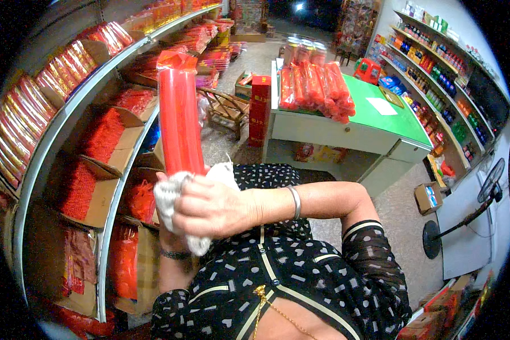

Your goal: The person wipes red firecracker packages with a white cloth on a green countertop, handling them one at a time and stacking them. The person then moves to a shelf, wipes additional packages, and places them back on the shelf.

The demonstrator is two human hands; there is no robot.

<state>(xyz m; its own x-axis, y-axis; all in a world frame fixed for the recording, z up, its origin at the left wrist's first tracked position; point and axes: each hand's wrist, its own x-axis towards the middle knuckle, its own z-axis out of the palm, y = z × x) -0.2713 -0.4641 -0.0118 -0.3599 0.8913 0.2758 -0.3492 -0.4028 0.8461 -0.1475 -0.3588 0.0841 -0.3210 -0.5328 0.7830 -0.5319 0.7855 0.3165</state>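
Observation:
A clear-wrapped pack of long red candles (179,119) stands nearly upright before me, its top folded over in film. My left hand (168,239) is around its lower end, mostly hidden behind a white knitted cloth or glove (166,196); a fingertip shows at the pack's edge. My right hand (214,208) grips the white cloth, pressing it against the pack's lower part. More wrapped red packs (316,87) lie piled on a green-topped desk (365,89), with several lidded jars (304,52) behind them.
Shelves (129,49) of red packs and cardboard boxes (129,146) run close along my left. A bamboo chair (223,106) and a tall red box (260,110) stand beside the desk. At right are a standing fan (463,221), an open carton (428,198) and bottle shelves (433,80).

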